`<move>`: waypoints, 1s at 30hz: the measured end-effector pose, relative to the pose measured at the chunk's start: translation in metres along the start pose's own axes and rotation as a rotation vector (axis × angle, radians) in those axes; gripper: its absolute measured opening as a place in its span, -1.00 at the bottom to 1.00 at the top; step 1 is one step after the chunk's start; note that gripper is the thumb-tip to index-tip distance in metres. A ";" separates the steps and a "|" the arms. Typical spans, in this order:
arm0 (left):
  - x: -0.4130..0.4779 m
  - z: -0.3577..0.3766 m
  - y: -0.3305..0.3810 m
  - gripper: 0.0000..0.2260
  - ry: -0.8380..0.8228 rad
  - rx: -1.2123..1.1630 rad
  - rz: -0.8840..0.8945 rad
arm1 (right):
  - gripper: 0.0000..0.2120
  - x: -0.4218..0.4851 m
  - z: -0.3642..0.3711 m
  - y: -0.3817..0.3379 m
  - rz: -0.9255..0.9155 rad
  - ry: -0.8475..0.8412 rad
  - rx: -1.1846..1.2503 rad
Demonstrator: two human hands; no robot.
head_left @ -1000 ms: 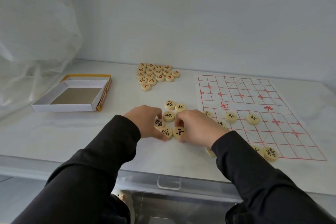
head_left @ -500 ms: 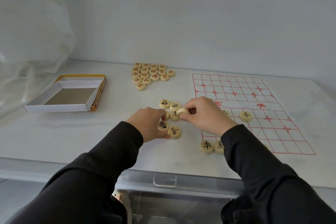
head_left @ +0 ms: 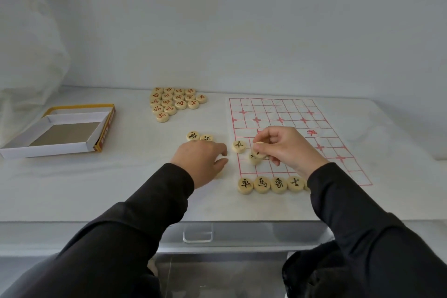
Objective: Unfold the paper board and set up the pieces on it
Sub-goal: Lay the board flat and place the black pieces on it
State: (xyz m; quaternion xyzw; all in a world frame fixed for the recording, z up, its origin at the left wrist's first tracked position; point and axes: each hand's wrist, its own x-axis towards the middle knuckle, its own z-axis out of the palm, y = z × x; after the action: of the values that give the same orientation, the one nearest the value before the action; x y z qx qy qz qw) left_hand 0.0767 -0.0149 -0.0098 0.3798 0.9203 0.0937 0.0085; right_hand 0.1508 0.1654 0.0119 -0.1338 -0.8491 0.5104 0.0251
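Showing the setup partly done, we see the paper board [head_left: 321,133] unfolded flat on the table [head_left: 121,189], right of centre. 4 black pieces [head_left: 262,184] line its near edge, a 5th half hidden by the right sleeve, and 1 black soldier [head_left: 239,146] sits on the left border. Our right hand [head_left: 290,147] pinches a held piece [head_left: 259,152] just above another on the grid. Our left hand [head_left: 202,161] rests loosely curled near 2 loose black pieces [head_left: 193,136], holding nothing we can see. We judge most work left: the red pieces [head_left: 174,103] lie clustered near the wall. An open box [head_left: 60,133] stands well apart at left; nothing blocks the board.
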 end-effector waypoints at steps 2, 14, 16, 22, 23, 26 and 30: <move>0.003 -0.001 0.012 -0.74 0.005 -0.004 0.013 | -0.94 -0.005 -0.009 0.003 0.018 0.031 0.004; 0.009 0.016 0.095 -0.74 -0.002 -0.091 0.099 | -0.88 -0.046 -0.059 0.040 0.116 0.181 0.018; 0.007 0.023 0.109 -0.74 -0.010 -0.105 0.104 | -0.88 -0.051 -0.068 0.045 0.143 0.213 0.036; 0.003 0.036 0.142 -0.76 -0.013 -0.098 0.167 | -0.84 -0.055 -0.085 0.063 0.202 0.340 -0.035; 0.006 0.036 0.144 -0.76 -0.007 -0.100 0.168 | -0.84 -0.055 -0.087 0.066 0.211 0.351 -0.047; 0.015 0.033 0.140 -0.74 0.062 -0.129 0.118 | -0.84 -0.054 -0.089 0.071 0.227 0.363 -0.111; 0.028 0.024 0.125 -0.74 0.179 -0.209 -0.002 | -0.77 -0.054 -0.092 0.075 0.246 0.328 -0.208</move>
State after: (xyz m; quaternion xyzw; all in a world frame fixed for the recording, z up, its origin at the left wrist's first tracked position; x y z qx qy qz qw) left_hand 0.1461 0.0950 -0.0095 0.3662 0.9029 0.2226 -0.0341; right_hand 0.2345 0.2644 -0.0043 -0.3196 -0.8589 0.3907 0.0865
